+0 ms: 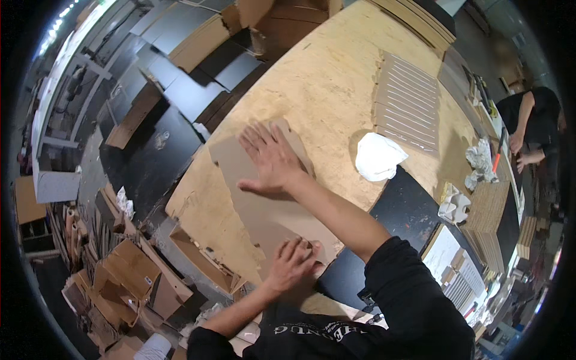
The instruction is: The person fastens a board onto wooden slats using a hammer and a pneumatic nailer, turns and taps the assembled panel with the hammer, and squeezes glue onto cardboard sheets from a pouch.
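A flat piece of brown cardboard [261, 219] with notched edges lies on the wooden tabletop [324, 90]. My right hand [270, 157] presses flat on its far part, fingers spread and thumb out to the side. At the near end of the cardboard, my left hand [292, 264] rests with its fingers bent and drawn together. Whatever its fingers may hold is hidden beneath them. To the right on the table is another cardboard sheet [408, 102] with rows of white glue-like lines across it. A crumpled white cloth or paper bundle [379, 157] lies between the two sheets.
A dark panel [408, 207] lies by my right forearm. Stacked boards [486, 210] stand at the right, near a crumpled plastic bag [480, 159]. Another person [531, 120] works at the far right. Open cardboard boxes [123, 276] and scraps fill the lower left floor.
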Action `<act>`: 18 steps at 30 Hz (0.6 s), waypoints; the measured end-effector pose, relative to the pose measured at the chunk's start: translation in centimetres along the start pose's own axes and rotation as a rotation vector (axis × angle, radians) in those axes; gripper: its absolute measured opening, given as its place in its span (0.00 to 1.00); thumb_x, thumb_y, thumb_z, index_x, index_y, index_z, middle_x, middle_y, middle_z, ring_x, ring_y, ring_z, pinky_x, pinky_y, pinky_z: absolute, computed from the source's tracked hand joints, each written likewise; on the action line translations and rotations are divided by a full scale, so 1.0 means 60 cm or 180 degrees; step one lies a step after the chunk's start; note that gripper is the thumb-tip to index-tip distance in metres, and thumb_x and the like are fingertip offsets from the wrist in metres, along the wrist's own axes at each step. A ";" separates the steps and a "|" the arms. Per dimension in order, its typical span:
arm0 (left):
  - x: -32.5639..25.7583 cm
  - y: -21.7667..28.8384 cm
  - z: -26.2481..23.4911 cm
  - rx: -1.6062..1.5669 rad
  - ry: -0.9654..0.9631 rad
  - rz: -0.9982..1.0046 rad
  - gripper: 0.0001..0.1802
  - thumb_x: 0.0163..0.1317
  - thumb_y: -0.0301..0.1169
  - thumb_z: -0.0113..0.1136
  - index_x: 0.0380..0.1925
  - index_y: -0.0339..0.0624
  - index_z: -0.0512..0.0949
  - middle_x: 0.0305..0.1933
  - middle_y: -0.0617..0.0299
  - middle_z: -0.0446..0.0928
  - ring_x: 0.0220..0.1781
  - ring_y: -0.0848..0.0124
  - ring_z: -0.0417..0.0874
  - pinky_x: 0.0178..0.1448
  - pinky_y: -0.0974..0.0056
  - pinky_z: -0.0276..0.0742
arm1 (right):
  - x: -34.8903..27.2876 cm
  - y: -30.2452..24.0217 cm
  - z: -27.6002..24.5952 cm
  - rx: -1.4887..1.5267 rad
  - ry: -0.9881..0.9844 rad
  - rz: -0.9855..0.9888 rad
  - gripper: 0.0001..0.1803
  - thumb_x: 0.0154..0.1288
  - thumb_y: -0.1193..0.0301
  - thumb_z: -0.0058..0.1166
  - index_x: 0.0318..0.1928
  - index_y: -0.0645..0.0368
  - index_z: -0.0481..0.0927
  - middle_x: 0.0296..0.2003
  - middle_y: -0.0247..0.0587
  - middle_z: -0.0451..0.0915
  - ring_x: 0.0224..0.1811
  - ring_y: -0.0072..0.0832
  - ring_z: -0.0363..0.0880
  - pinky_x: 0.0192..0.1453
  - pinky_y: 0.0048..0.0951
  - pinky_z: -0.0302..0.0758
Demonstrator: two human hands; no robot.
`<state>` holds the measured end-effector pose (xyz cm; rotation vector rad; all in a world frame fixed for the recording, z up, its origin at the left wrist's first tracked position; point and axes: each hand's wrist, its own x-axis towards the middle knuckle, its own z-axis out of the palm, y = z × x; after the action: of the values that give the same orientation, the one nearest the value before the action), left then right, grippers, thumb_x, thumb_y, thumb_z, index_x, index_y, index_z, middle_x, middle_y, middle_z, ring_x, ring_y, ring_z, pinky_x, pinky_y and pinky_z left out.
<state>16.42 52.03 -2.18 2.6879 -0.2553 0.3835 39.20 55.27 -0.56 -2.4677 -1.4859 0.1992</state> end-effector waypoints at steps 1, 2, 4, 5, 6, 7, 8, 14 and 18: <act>-0.004 0.020 -0.002 0.0055 0.0011 -0.0036 0.27 0.52 0.52 0.59 0.50 0.54 0.74 0.50 0.60 0.71 0.51 0.64 0.73 0.56 0.54 0.63 | -0.005 -0.017 0.005 0.0030 -0.0098 -0.0188 0.53 0.52 0.33 0.41 0.69 0.57 0.50 0.69 0.47 0.47 0.73 0.40 0.39 0.73 0.46 0.31; -0.004 0.040 -0.005 0.0049 0.0094 -0.0371 0.27 0.51 0.52 0.60 0.49 0.54 0.75 0.49 0.60 0.71 0.52 0.64 0.72 0.56 0.54 0.63 | -0.005 -0.028 0.008 0.0047 -0.0075 -0.0250 0.53 0.52 0.33 0.41 0.69 0.57 0.50 0.69 0.47 0.47 0.73 0.40 0.39 0.73 0.46 0.31; -0.001 0.060 -0.003 0.0073 0.0202 -0.0687 0.27 0.50 0.53 0.61 0.48 0.54 0.76 0.49 0.60 0.71 0.52 0.64 0.72 0.56 0.55 0.63 | -0.006 -0.037 0.014 -0.0046 -0.0299 -0.0415 0.53 0.51 0.32 0.41 0.69 0.55 0.49 0.70 0.45 0.47 0.73 0.40 0.38 0.73 0.46 0.30; -0.003 0.064 -0.002 0.0083 0.0228 -0.0803 0.27 0.49 0.53 0.61 0.48 0.54 0.76 0.49 0.60 0.71 0.53 0.64 0.71 0.56 0.55 0.62 | -0.003 -0.047 0.019 -0.0035 -0.0266 -0.0456 0.53 0.51 0.32 0.41 0.69 0.55 0.49 0.70 0.45 0.47 0.73 0.40 0.38 0.73 0.46 0.30; 0.001 0.073 -0.001 0.0031 0.0268 -0.0876 0.27 0.48 0.53 0.62 0.48 0.54 0.76 0.48 0.60 0.71 0.54 0.64 0.71 0.56 0.55 0.61 | -0.007 -0.042 0.018 -0.0040 -0.0170 -0.0457 0.53 0.51 0.32 0.41 0.69 0.54 0.49 0.70 0.44 0.47 0.73 0.40 0.38 0.73 0.46 0.30; 0.007 0.081 -0.003 0.0084 0.0246 -0.0941 0.28 0.48 0.52 0.63 0.47 0.54 0.76 0.48 0.60 0.70 0.55 0.63 0.69 0.56 0.56 0.61 | -0.014 -0.033 0.016 -0.0060 -0.0076 -0.0435 0.53 0.51 0.32 0.40 0.69 0.54 0.49 0.70 0.44 0.46 0.73 0.40 0.37 0.73 0.47 0.29; 0.007 0.085 -0.008 0.0030 0.0277 -0.0865 0.28 0.48 0.52 0.63 0.47 0.54 0.76 0.48 0.60 0.70 0.55 0.63 0.69 0.56 0.56 0.61 | -0.016 -0.032 0.018 -0.0131 -0.0063 -0.0368 0.53 0.51 0.32 0.40 0.69 0.54 0.49 0.70 0.44 0.46 0.73 0.40 0.37 0.73 0.47 0.29; 0.034 0.047 -0.044 -0.0834 -0.0214 -0.1299 0.27 0.47 0.43 0.66 0.49 0.48 0.74 0.49 0.54 0.70 0.53 0.56 0.69 0.52 0.53 0.66 | -0.127 -0.022 -0.049 0.0937 0.1004 0.0617 0.44 0.55 0.47 0.53 0.66 0.59 0.55 0.67 0.49 0.53 0.72 0.44 0.42 0.72 0.50 0.39; 0.207 0.023 0.027 -0.1437 0.0251 -0.0921 0.33 0.47 0.31 0.65 0.56 0.38 0.68 0.58 0.42 0.64 0.61 0.46 0.63 0.63 0.50 0.61 | -0.302 0.103 -0.048 0.1359 0.3759 0.2398 0.36 0.57 0.76 0.54 0.65 0.63 0.54 0.64 0.49 0.55 0.66 0.39 0.55 0.67 0.38 0.53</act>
<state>28.21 48.60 0.71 2.2170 0.0667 0.2993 36.66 36.10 0.21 -1.9693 -0.0155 -0.6331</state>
